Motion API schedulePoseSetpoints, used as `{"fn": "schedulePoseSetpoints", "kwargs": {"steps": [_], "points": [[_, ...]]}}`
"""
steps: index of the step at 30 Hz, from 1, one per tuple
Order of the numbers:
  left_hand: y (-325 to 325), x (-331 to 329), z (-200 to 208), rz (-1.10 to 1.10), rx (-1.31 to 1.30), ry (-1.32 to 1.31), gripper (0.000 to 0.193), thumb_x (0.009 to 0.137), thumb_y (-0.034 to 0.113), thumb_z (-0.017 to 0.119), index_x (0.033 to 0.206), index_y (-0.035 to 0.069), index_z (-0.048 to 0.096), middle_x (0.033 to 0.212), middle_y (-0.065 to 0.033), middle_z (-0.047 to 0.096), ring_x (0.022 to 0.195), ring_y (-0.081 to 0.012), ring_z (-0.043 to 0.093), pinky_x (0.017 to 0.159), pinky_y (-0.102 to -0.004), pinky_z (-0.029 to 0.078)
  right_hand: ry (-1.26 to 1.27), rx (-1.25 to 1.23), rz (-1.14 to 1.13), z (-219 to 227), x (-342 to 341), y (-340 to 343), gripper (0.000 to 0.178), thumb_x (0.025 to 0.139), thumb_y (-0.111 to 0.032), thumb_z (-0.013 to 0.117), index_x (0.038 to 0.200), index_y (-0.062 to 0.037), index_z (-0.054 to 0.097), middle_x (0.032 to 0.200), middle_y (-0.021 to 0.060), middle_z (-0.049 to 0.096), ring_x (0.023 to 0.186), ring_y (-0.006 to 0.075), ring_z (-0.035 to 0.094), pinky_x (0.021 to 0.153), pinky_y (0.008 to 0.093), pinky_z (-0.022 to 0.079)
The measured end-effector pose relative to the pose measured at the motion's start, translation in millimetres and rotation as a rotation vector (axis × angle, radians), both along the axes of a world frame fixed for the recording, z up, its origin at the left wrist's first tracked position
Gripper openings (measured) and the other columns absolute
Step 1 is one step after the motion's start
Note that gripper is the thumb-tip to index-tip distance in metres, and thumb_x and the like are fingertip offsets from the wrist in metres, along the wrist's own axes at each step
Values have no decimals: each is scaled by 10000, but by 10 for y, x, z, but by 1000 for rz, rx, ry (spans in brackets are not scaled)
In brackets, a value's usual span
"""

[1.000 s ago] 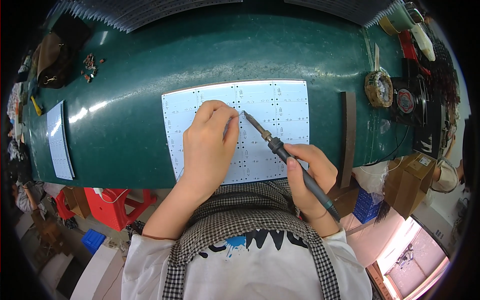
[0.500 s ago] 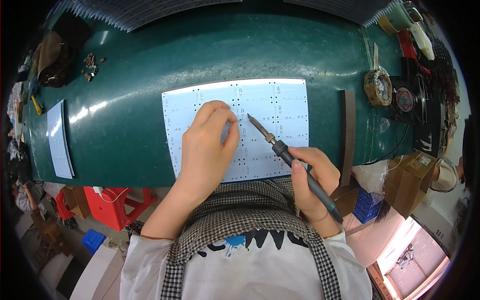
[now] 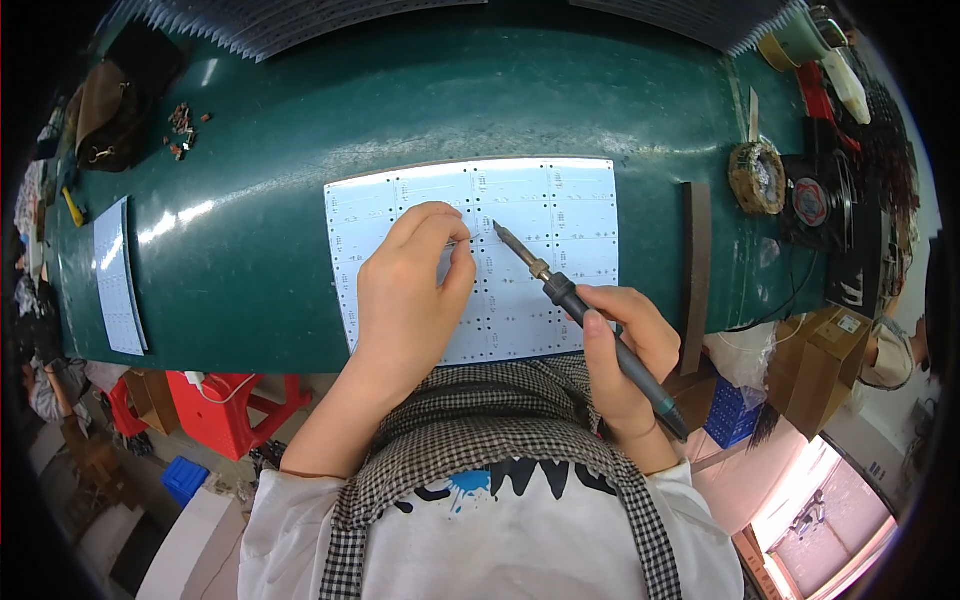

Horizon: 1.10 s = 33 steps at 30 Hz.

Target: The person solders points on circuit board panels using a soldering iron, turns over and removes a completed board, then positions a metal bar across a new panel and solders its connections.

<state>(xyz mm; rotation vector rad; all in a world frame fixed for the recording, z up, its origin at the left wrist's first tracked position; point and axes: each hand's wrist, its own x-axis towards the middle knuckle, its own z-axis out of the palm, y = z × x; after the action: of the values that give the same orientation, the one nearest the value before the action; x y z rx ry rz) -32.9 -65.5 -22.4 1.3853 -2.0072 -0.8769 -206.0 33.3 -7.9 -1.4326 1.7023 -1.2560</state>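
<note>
A white circuit board panel (image 3: 580,215), marked into a grid with small dark holes and pads, lies before me on the green table. My right hand (image 3: 632,345) grips a soldering iron (image 3: 566,297) by its dark handle. The iron slants up and left, its tip at the upper middle of the panel. Over the panel's left half is my left hand (image 3: 412,290), thumb and forefinger pinched together close to the iron's tip. Whatever thin thing they may hold is too small to make out.
A dark bar (image 3: 694,275) lies right of the panel. Beyond it are a round tin (image 3: 757,177) and a fan (image 3: 815,203). Another white panel (image 3: 121,280) lies at left on the green table (image 3: 270,260), below small loose parts (image 3: 181,130). Finned grey racks (image 3: 330,20) line the back.
The iron's tip has shifted slightly up and left on the panel. My left hand has moved a little to the left, still pinched.
</note>
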Motion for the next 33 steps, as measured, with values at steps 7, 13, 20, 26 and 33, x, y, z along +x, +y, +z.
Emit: {"fn": "schedulePoseSetpoints", "kwargs": {"steps": [7, 13, 20, 26, 33], "points": [[20, 19, 26, -21, 29, 12, 109, 786, -13, 626, 881, 6, 576, 1000, -93, 638, 631, -193, 537, 548, -286, 447, 157, -129, 34, -31, 41, -60, 176, 768, -13, 657, 939, 32, 653, 799, 145, 673, 684, 253, 665, 624, 297, 525], [290, 73, 87, -80, 89, -18, 150, 788, -8, 624, 905, 20, 535, 968, -105, 611, 689, -279, 614, 577, -336, 498, 257, -263, 55, 45, -11, 83, 175, 735, -10, 647, 905, 32, 651, 744, 149, 659, 627, 259, 656, 554, 304, 522], [307, 22, -51, -45, -81, -57, 138, 775, -16, 634, 881, 19, 554, 908, -89, 617, 665, -262, 610, 563, -335, 497, 141, -175, 31, -52, 27, 181, 157, 754, -38, 651, 890, 40, 663, 736, 149, 665, 633, 257, 661, 570, 302, 519], [323, 12, -71, -31, -100, -79, 132, 777, -7, 640, 887, 20, 571, 915, -88, 612, 685, -262, 618, 573, -342, 506, 117, -150, 41, -62, 60, 157, 159, 755, -33, 649, 892, 45, 666, 742, 153, 670, 641, 259, 666, 590, 306, 524], [340, -20, -71, -16, -115, -119, 125, 790, 20, 655, 894, 30, 587, 935, -75, 599, 672, -246, 622, 564, -337, 502, 110, -106, 56, -29, 59, 187, 157, 749, -35, 652, 884, 43, 665, 743, 152, 670, 642, 259, 668, 585, 304, 525]]}}
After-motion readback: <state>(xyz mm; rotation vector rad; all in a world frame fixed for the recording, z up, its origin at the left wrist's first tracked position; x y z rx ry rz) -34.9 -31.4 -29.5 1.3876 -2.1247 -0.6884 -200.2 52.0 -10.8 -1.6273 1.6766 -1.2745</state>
